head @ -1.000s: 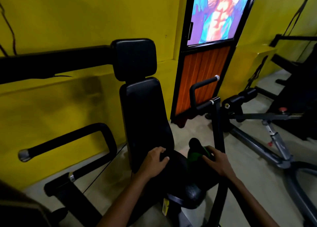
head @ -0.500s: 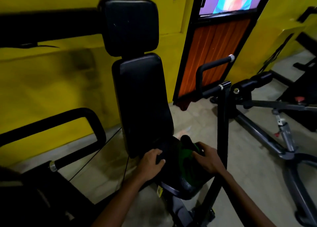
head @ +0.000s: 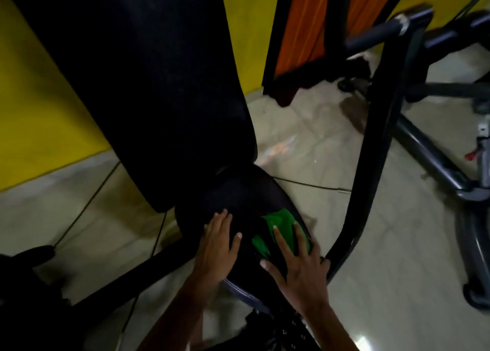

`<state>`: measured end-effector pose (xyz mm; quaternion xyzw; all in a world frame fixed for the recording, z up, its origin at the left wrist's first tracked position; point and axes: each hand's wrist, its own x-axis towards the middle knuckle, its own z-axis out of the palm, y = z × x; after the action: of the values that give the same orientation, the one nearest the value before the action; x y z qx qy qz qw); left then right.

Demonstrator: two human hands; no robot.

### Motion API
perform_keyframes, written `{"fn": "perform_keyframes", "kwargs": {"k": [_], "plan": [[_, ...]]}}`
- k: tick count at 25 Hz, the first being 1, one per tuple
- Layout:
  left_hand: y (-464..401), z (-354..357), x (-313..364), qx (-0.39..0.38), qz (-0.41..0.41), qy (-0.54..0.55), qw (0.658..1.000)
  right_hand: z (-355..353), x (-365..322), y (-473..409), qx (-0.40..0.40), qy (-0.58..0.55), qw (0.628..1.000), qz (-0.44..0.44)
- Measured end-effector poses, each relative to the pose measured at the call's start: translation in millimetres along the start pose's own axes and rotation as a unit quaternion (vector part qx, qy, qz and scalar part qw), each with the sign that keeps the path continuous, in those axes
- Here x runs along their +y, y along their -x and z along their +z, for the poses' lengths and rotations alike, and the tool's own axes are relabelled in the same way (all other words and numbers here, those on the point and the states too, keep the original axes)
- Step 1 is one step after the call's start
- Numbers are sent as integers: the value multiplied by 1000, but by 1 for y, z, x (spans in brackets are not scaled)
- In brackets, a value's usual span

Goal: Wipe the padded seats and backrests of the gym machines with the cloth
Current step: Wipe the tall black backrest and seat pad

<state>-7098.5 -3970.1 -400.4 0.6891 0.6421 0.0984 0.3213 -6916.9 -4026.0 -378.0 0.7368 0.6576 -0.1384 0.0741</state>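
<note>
Now the right hand (head: 302,268) presses the green cloth (head: 281,231) flat near the seat's (head: 238,191) right edge, fingers straight and spread. Beside it, the left hand (head: 217,247) rests open-fingered on the seat.

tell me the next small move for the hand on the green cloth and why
Probably slide the right hand and green cloth leftward across the seat: the cloth covers only its right edge, while the left hand rests flat, bracing.

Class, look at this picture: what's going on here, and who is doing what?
A person is wiping a gym machine's black padded seat. The right hand presses a green cloth flat against the seat with straight fingers, while the left hand rests open beside it. The tall black backrest stands just behind.
</note>
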Motion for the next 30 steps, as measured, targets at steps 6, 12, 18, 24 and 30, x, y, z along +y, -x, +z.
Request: {"fn": "perform_keyframes", "kwargs": {"k": [6, 12, 18, 24, 30], "plan": [[-18, 41, -39, 119, 34, -75, 989, 20, -12, -9, 77, 3, 997, 23], [-11, 35, -53, 128, 54, -82, 987, 46, -39, 57, 127, 25, 990, -54], [-18, 40, -38, 145, 29, -89, 985, 28, -9, 31, 139, 28, 984, -111], [-18, 43, -38, 159, 33, -86, 983, 14, 10, -52, 135, 5, 990, 32], [-19, 44, -38, 170, 32, -87, 981, 14, 2, -56, 131, -12, 991, 32]]}}
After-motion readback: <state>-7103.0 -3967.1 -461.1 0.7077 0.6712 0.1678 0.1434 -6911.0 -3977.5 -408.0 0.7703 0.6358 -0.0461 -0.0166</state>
